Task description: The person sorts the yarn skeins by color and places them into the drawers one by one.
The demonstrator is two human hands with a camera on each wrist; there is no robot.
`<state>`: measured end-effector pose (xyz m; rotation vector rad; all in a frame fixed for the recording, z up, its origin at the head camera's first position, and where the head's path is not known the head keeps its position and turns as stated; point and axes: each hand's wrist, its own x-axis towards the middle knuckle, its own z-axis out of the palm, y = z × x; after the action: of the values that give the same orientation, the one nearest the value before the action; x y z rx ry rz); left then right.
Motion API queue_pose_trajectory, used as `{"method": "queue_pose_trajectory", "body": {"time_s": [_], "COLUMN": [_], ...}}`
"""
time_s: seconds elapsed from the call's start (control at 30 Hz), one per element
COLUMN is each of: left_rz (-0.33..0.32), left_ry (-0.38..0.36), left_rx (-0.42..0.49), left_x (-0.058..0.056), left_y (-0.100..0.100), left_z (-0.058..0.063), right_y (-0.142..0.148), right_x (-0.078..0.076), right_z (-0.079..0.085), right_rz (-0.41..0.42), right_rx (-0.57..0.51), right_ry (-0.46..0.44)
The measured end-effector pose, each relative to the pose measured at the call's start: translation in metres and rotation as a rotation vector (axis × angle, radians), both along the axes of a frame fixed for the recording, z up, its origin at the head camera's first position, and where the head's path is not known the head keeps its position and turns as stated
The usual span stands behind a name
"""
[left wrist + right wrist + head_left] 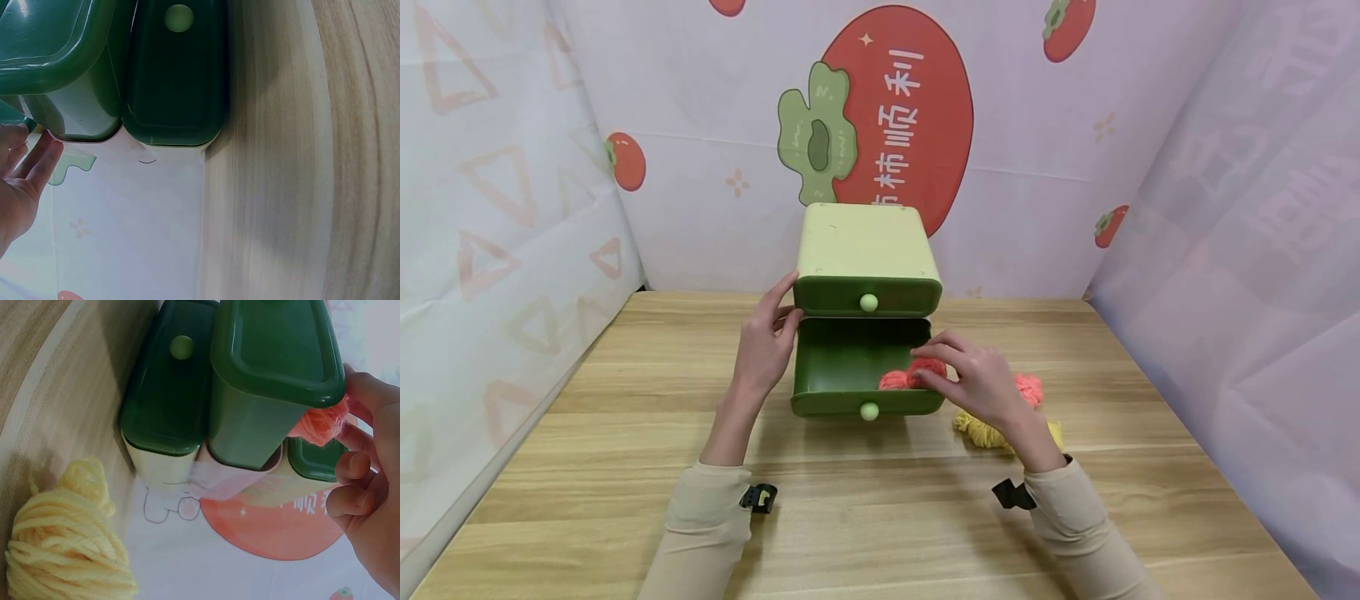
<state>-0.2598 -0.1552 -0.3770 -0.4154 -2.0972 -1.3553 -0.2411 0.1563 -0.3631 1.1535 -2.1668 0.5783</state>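
A small cabinet (865,242) with a cream top and green drawers stands on the table. Its middle drawer (831,404) is pulled out, with a coral-red skein of yarn (895,381) at its right end. My right hand (977,379) grips that yarn between thumb and fingers, over the drawer's right wall; in the right wrist view, yarn (320,424) bulges past the drawer's side. My left hand (762,346) touches the cabinet's left side with extended fingers, beside the shut top drawer (827,297). The bottom drawer (178,81) is also shut.
Right of the cabinet, partly behind my right forearm, lie a yellow skein of yarn (981,432) and a coral one (1028,388). A printed cloth (715,217) hangs behind the wooden table (865,508), with cloth walls at both sides.
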Motion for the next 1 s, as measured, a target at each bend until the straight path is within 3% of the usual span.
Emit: {"method": "queue_pose_trajectory", "body": {"time_s": [0.6,1.0], "left_rz": [0.007,0.006], "left_ry": [0.015,0.006], "left_rx": [-0.002,-0.002], "left_x": [0.000,0.000], "left_y": [0.000,0.001], "left_z": [-0.001,0.000], "right_y": [0.007,0.033], "right_x": [-0.001,-0.013], "right_z": [0.003,0.004], "right_rz": [-0.029,-0.076], "right_rx": [0.006,-0.010], "right_ry": [0.009,-0.021]}}
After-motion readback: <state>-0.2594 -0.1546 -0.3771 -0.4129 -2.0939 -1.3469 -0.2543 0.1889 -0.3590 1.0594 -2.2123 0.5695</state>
